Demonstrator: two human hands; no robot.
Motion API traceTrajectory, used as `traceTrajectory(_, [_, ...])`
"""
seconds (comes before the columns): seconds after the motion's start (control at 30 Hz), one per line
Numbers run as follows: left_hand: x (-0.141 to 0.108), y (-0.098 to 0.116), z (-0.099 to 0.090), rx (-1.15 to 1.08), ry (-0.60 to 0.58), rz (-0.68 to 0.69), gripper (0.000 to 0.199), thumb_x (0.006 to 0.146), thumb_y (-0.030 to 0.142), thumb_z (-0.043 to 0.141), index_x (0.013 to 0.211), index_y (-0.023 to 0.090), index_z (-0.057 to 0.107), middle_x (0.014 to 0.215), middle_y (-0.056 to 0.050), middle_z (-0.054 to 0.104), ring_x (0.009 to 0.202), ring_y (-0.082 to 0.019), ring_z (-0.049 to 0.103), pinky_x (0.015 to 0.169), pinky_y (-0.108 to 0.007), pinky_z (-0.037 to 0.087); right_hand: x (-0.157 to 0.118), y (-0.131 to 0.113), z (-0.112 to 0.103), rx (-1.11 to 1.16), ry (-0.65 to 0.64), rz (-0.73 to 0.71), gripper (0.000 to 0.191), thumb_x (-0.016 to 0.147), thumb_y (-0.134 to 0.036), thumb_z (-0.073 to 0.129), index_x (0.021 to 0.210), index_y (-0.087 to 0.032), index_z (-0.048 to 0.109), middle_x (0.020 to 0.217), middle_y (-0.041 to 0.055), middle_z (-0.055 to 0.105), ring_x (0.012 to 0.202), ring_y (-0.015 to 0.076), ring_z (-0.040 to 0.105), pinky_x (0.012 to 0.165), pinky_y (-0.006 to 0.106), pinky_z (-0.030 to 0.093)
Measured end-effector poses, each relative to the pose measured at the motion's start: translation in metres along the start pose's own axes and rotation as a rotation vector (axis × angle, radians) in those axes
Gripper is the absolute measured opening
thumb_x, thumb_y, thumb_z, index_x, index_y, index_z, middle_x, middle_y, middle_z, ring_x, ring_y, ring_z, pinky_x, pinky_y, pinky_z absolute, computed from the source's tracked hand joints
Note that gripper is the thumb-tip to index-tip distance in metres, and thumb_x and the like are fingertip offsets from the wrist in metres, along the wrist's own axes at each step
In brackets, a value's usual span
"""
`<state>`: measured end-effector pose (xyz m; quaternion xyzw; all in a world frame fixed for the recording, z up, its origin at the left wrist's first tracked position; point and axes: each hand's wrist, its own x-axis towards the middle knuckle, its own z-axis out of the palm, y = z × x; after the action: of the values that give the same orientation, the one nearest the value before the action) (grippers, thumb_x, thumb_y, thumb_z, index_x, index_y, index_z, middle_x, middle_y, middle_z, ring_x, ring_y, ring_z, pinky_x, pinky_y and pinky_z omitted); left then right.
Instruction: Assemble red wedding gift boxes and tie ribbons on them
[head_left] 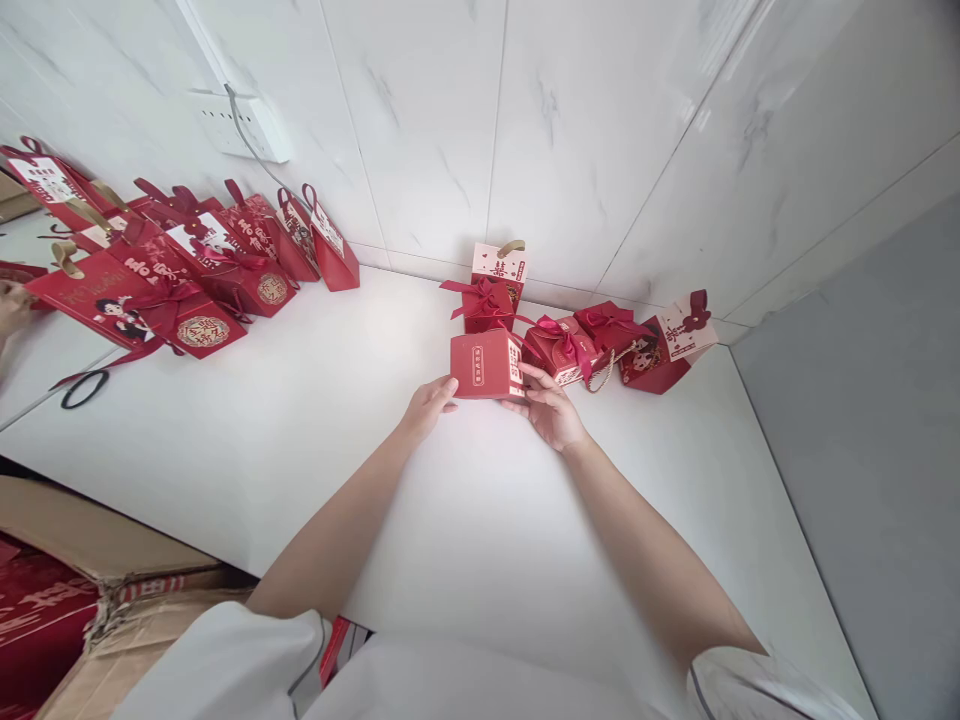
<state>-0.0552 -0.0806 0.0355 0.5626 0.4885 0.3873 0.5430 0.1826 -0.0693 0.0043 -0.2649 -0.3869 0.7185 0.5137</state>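
Note:
Between my two hands is a small red gift box with a gold-framed label on one face and a cream patterned side panel. My left hand grips its left edge, thumb on the front face. On the other side, my right hand holds the patterned side and lower corner, its fingers partly behind the box. Just behind stands a red and cream box with a ribbon bow. To the right sit a bow-tied red box with a rope handle and a red box with a cream flap.
Many red gift boxes crowd the white table's left, with a black loop before them. Another person's hand shows at the far left edge. An open cardboard carton stands lower left. A tiled wall with a power socket backs the table.

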Motion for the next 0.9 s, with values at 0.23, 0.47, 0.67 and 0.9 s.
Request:
traceTrajectory(0.23, [0.008, -0.013, -0.001, -0.026, 0.008, 0.119, 0.048, 0.073, 0.034, 0.068, 0.119, 0.019, 0.065, 0.121, -0.009, 0.067, 0.115, -0.030, 0.059, 0.095, -0.043, 0.049, 0.003, 0.002, -0.010, 0.045, 0.018, -0.027, 0.008, 0.075, -0.030, 0.062, 0.071, -0.024, 0.061, 0.080, -0.0014, 0.064, 0.080, 0.0154, 0.061, 0.075, 0.031, 0.054])
traceTrajectory(0.47, [0.017, -0.019, -0.005, -0.012, 0.360, 0.176, 0.042, 0.070, 0.031, 0.071, 0.110, 0.020, 0.064, 0.120, -0.010, 0.065, 0.114, -0.026, 0.060, 0.092, -0.038, 0.051, 0.001, 0.001, -0.006, -0.051, -0.024, 0.017, 0.018, 0.080, -0.036, 0.061, 0.069, -0.021, 0.062, 0.076, 0.0035, 0.069, 0.079, 0.0194, 0.065, 0.084, 0.037, 0.051])
traceTrajectory(0.67, [-0.009, 0.020, -0.009, 0.279, 0.541, 0.181, 0.038, 0.091, 0.049, 0.042, 0.101, 0.021, 0.066, 0.097, -0.007, 0.070, 0.098, -0.023, 0.065, 0.091, -0.039, 0.049, 0.000, 0.008, -0.003, -0.132, 0.001, 0.014, 0.012, 0.079, -0.034, 0.067, 0.080, -0.022, 0.064, 0.077, 0.0008, 0.067, 0.074, 0.0162, 0.064, 0.080, 0.033, 0.052])
traceTrajectory(0.9, [-0.031, 0.090, 0.063, 1.191, 0.549, 0.140, 0.076, 0.076, 0.065, 0.055, 0.122, 0.005, 0.059, 0.121, -0.027, 0.060, 0.120, -0.044, 0.050, 0.113, -0.067, 0.004, -0.002, 0.011, -0.003, -0.161, 0.026, -0.004, 0.017, 0.079, -0.033, 0.069, 0.094, -0.027, 0.066, 0.091, -0.0006, 0.065, 0.078, 0.0132, 0.062, 0.077, 0.029, 0.052])
